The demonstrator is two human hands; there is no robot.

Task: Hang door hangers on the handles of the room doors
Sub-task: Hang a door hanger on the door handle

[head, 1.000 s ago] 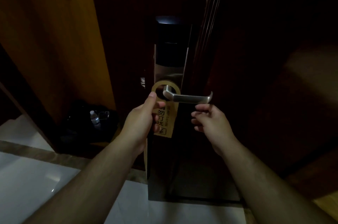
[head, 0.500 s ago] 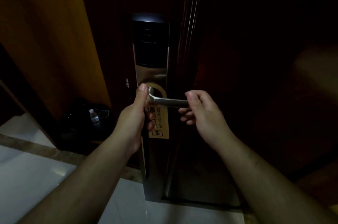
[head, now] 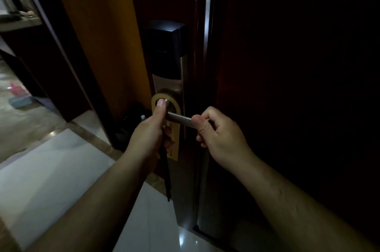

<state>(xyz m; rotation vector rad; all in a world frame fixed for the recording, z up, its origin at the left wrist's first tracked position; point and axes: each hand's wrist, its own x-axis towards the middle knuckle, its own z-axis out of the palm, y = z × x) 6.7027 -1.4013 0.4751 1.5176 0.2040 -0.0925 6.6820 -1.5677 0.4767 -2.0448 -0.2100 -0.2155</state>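
**Hanger looped on the lever, both hands at the door**

The tan door hanger (head: 176, 108) sits with its round opening around the neck of the metal lever handle (head: 180, 118), right against the brushed lock plate (head: 167, 85). Its printed tail hangs straight down from the handle, flat against the plate.

The left hand (head: 148, 138) holds the hanger from the left side. Its thumb (head: 161, 107) points up and lies across the hanger's opening at the base of the lever, while the curled fingers wrap behind the tail, so that part of the print is hidden. The right hand (head: 220, 134) grips the free end of the lever, thumb on top and fingers curled beneath it, just to the right of the hanger.

A black card reader (head: 164, 50) caps the plate above the handle. The dark wooden door (head: 287, 87) fills the right side, and pale glossy floor tiles (head: 51, 169) lie below the left forearm.
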